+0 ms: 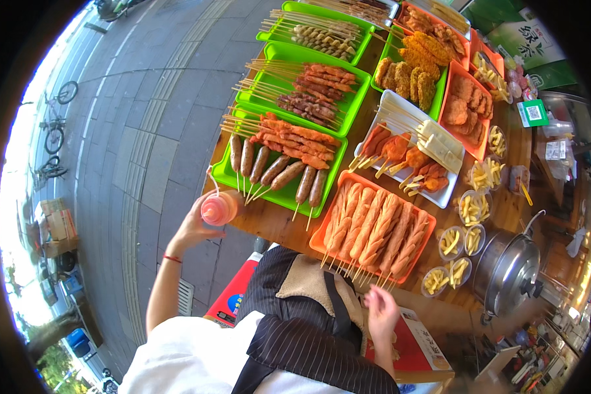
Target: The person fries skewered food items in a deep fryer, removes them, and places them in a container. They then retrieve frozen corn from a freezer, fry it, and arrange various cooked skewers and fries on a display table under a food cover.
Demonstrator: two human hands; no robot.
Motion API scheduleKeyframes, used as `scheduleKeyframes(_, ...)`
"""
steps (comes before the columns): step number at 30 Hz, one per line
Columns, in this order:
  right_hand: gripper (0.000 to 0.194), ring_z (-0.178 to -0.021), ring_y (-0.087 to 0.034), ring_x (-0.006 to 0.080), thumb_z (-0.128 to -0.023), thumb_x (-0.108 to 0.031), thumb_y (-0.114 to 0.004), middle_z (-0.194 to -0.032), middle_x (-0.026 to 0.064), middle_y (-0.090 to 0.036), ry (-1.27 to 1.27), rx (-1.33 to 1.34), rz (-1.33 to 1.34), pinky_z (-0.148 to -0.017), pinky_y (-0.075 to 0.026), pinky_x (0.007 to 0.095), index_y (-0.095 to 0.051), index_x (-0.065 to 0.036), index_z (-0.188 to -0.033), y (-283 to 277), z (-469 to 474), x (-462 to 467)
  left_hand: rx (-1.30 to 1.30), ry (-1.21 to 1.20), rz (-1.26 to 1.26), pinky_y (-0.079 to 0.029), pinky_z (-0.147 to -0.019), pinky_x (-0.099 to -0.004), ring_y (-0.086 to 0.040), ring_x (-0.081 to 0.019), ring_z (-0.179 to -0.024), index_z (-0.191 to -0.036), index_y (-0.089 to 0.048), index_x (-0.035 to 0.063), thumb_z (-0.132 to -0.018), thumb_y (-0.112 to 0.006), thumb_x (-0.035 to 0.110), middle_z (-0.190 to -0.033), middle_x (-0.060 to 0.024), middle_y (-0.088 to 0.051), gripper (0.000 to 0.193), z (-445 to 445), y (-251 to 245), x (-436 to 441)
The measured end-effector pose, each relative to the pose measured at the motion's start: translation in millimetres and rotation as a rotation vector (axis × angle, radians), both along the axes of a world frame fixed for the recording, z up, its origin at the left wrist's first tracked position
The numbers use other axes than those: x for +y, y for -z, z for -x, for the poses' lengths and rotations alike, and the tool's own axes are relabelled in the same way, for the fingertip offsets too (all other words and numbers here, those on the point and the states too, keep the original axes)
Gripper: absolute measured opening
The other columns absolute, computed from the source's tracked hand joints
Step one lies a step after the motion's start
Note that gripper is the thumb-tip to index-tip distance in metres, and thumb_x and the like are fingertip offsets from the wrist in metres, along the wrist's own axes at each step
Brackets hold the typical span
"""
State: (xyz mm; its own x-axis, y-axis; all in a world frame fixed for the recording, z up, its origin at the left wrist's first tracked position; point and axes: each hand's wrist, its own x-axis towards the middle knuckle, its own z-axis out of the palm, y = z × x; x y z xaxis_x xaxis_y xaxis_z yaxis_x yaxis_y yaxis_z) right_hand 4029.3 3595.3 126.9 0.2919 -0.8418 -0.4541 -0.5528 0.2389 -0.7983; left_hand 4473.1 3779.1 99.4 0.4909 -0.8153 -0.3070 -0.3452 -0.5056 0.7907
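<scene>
My left hand (pixel 195 224) is wrapped around a clear squeeze bottle (pixel 218 209) of pinkish-red sauce, at the left corner of the wooden table (pixel 261 229). Its fingers are loosely spread, and a thin pale strip sticks up beside the bottle. Close to it, a green tray (pixel 288 197) carries sausages on sticks and reddish meat skewers. My right hand (pixel 382 309) hovers at my lap with its fingers loosely curled. Just above its fingertips are the stick ends of spiral-cut sausages (pixel 369 221) in an orange tray (pixel 316 241); whether it touches one is unclear.
More green trays (pixel 271 51) of skewers stretch along the far side. A white tray (pixel 436 197) holds skewered meat and pale tofu-like slabs. Cups of fries (pixel 474 207) line the right, near a lidded steel pot (pixel 507 271). A red box (pixel 409 340) sits below my right hand.
</scene>
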Motion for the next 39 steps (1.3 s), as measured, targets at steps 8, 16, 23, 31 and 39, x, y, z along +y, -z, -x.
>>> scheduleKeyframes(8,0.096,-0.129,-0.041,0.0335,-0.065,-0.016,-0.084,-0.135,0.0194,-0.045,-0.798,-0.374,0.313,-0.11,-0.033,0.0418,-0.03,-0.003,-0.143,37.7,-251.4,13.2,0.119,-0.209,0.136,-0.048,-0.09,-0.032,-0.057,-0.0168,-0.105,-0.126,-0.045,0.0044,-0.081,-0.072,0.008,-0.114,-0.0071,-0.059,0.053,20.7,37.9,10.6)
scheduleKeyframes(16,0.08,-0.108,-0.054,0.0338,-0.061,-0.03,-0.085,-0.114,0.0152,-0.056,-0.72,-0.525,0.489,-0.094,-0.043,0.0425,-0.045,-0.004,-0.126,75.2,-318.5,56.0,-0.026,-0.234,-0.063,-0.051,-0.069,-0.0321,-0.064,-0.0189,-0.075,-0.093,-0.066,0.0017,-0.084,-0.068,0.026,-0.082,-0.0099,-0.066,0.026,-38.5,44.7,-38.5)
scheduleKeyframes(23,0.064,-0.101,-0.057,0.0356,-0.066,-0.029,-0.082,-0.108,0.0159,-0.058,-0.69,-0.69,0.372,-0.089,-0.046,0.0436,-0.05,-0.003,-0.116,58.3,-287.2,65.6,-0.499,0.062,-0.255,-0.05,-0.069,-0.0409,-0.062,-0.0327,-0.075,-0.082,-0.066,0.0028,-0.074,-0.07,0.046,-0.082,-0.0169,-0.063,0.044,-22.7,45.1,-77.9)
scheduleKeyframes(31,0.064,-0.102,-0.057,0.0347,-0.061,-0.023,-0.084,-0.11,0.0146,-0.059,-0.714,-0.632,0.281,-0.089,-0.047,0.043,-0.053,-0.003,-0.114,27.6,-239.5,46.6,-0.033,-0.278,-0.253,-0.055,-0.063,-0.0347,-0.068,-0.0266,-0.068,-0.091,-0.062,-0.0016,-0.087,-0.059,0.01,-0.078,-0.0166,-0.066,0.013,-4.7,52.3,-63.2)
scheduleKeyframes(39,0.065,-0.103,-0.056,0.035,-0.06,-0.02,-0.084,-0.111,0.0142,-0.059,-0.659,-0.541,0.291,-0.09,-0.046,0.0433,-0.053,-0.005,-0.115,23.6,-230.7,18.5,0.537,-0.248,-0.186,-0.059,-0.063,-0.0287,-0.069,-0.0174,-0.071,-0.102,-0.06,-0.0063,-0.096,-0.05,0.008,-0.083,-0.0108,-0.067,0.019,-45.9,39.5,-43.1)
